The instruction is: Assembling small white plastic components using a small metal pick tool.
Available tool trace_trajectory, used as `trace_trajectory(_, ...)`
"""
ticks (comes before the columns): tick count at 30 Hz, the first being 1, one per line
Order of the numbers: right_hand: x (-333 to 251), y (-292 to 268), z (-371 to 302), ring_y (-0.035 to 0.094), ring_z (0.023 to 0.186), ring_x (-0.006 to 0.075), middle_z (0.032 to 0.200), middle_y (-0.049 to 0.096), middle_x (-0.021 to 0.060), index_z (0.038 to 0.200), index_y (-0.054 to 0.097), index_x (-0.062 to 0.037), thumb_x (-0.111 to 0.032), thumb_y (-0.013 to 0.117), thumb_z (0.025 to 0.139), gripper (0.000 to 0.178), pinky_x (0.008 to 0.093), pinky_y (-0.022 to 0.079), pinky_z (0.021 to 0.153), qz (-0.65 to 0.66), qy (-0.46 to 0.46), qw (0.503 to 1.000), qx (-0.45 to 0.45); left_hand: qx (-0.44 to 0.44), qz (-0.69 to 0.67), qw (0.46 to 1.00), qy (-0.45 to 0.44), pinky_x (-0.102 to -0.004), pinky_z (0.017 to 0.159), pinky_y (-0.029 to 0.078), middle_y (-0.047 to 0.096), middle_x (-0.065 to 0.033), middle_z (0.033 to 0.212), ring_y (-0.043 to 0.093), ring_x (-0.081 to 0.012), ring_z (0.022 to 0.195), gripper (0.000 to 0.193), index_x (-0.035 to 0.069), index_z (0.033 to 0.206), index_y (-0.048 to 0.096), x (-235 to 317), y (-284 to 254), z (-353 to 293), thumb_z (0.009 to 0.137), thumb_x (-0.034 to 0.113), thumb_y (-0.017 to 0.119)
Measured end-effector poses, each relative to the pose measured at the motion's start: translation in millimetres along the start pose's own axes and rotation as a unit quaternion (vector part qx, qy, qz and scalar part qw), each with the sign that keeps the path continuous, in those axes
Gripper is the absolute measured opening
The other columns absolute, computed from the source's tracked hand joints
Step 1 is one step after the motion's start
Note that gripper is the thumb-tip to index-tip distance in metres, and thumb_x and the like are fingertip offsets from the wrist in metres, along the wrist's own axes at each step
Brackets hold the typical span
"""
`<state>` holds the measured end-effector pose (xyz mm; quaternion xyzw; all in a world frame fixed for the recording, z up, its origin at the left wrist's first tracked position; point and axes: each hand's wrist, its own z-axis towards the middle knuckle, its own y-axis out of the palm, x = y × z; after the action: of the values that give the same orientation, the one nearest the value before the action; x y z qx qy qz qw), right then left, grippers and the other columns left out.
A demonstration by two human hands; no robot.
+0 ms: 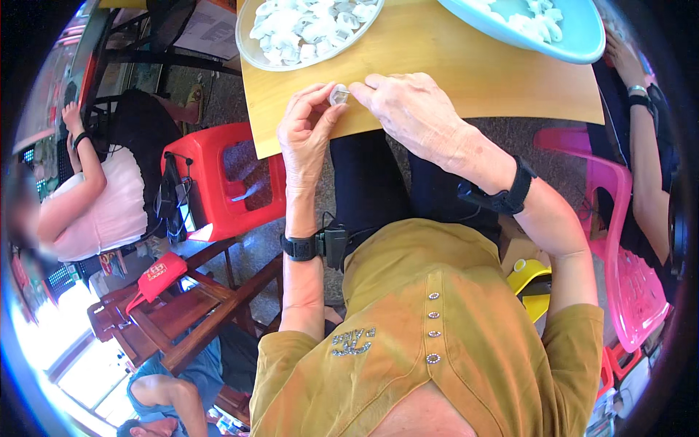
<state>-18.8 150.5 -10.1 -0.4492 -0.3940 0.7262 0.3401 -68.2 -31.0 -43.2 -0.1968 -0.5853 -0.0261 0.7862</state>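
Note:
Above the near edge of the table, my left hand [306, 127] pinches a small round whitish part [339, 95] between thumb and fingers. My right hand [411, 109] is closed just to its right, thumb and fingertips close against the part. Whatever those right fingertips hold is hidden or too small to make out. Beyond my left hand stands a clear round bowl [250, 51] heaped with small white plastic pieces [309, 29]. A light blue basin [575, 49] at the far right holds more white pieces [542, 22].
The wooden table [437, 44] ends just before my lap. A red plastic stool [211, 186] stands at left, a pink plastic chair [622, 255] at right. Other people sit on both sides, one person's arm [648, 160] near the table's right end. A red pouch [156, 278] lies on wooden furniture at lower left.

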Motion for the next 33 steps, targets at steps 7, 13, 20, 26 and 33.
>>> trace_trajectory(7,1,-18,14,0.065,0.074,0.0341,0.072,0.063,0.0176,0.075,0.064,-0.0006,-0.011,0.057,0.078,0.013,0.0418,0.052,0.067,0.111,-0.012,0.993,0.026,-0.035,-0.125,0.991,-0.041,-0.0241,0.085,0.049,0.059,-0.0085,0.113,0.059,-0.0121,0.095,0.028,-0.001,0.105,0.062,-4,-4,3,0.079,-0.009,0.067)
trace_trajectory(13,-2,-28,19,0.063,0.068,0.0382,0.065,0.060,0.0226,0.070,0.061,0.0047,-0.008,0.055,0.080,0.018,0.0447,0.050,0.061,0.133,-0.004,0.990,-0.053,-0.035,-0.122,0.991,-0.029,-0.0256,0.085,0.049,0.060,-0.0092,0.111,0.059,-0.0134,0.097,0.028,0.000,0.104,0.062,-7,-6,0,0.078,-0.010,0.068)
trace_trajectory(20,-2,-24,16,0.065,0.076,0.0375,0.075,0.063,0.0231,0.081,0.064,0.0023,-0.008,0.055,0.080,0.014,0.0443,0.052,0.066,0.160,0.030,0.985,-0.065,-0.018,-0.083,0.996,-0.008,-0.0259,0.084,0.049,0.061,-0.0101,0.110,0.059,-0.0141,0.097,0.027,0.000,0.101,0.063,-5,-2,-1,0.076,-0.009,0.070)
trace_trajectory(26,2,-21,19,0.065,0.077,0.0374,0.078,0.065,0.0220,0.082,0.066,0.0007,-0.007,0.055,0.081,0.014,0.0440,0.053,0.068,0.158,0.067,0.977,-0.126,-0.013,-0.067,0.998,-0.011,-0.0265,0.084,0.049,0.061,-0.0105,0.109,0.059,-0.0149,0.097,0.028,0.000,0.101,0.063,-5,-5,-3,0.076,-0.008,0.071)
trace_trajectory(33,15,-15,21,0.052,0.058,0.0376,0.064,0.053,0.0231,0.096,0.064,-0.0011,-0.013,0.050,0.092,0.019,0.0422,0.045,0.058,0.307,0.096,0.931,-0.170,-0.010,-0.098,0.994,-0.036,-0.0270,0.085,0.049,0.061,-0.0107,0.109,0.059,-0.0153,0.098,0.027,0.000,0.101,0.063,0,-2,-2,0.076,-0.008,0.070)
